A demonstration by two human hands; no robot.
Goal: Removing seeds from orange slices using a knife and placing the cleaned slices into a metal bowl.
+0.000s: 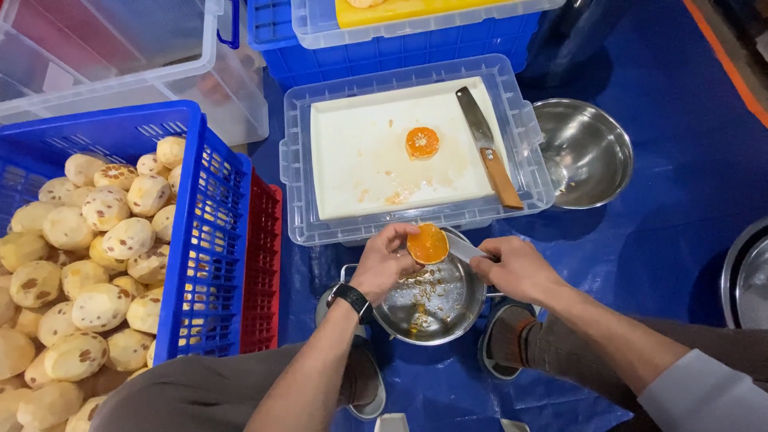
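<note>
The left hand (382,262) holds a halved orange fruit (428,243), cut face up, its fingers closed round the rim of the half. The right hand (516,268) grips a small metal tool (466,250), fingers closed on the handle, the working end touching the cut face at its right edge. Both hands sit directly above a steel bowl (432,300) that carries seeds and scraps of pulp on its bottom. In my judgement the step in hand is the scraping of seeds from the fruit half into that bowl. The next move appears to call for a steady hold on the half while the tool works across the flesh, with the fruit kept over the bowl so the debris drops inside. A second fruit half (422,142) lies cut face up on a white cutting board (352,160), which rests on the lid of a clear plastic box (298,200). A wood-handled knife (490,148) lies on the board's right side, well apart from the hands. Just beside the box stands a second steel bowl (588,152). At the left, a blue crate (212,240) is heaped with peeled pale fruits (96,256). Blue sheeting (664,240) covers the floor.
</note>
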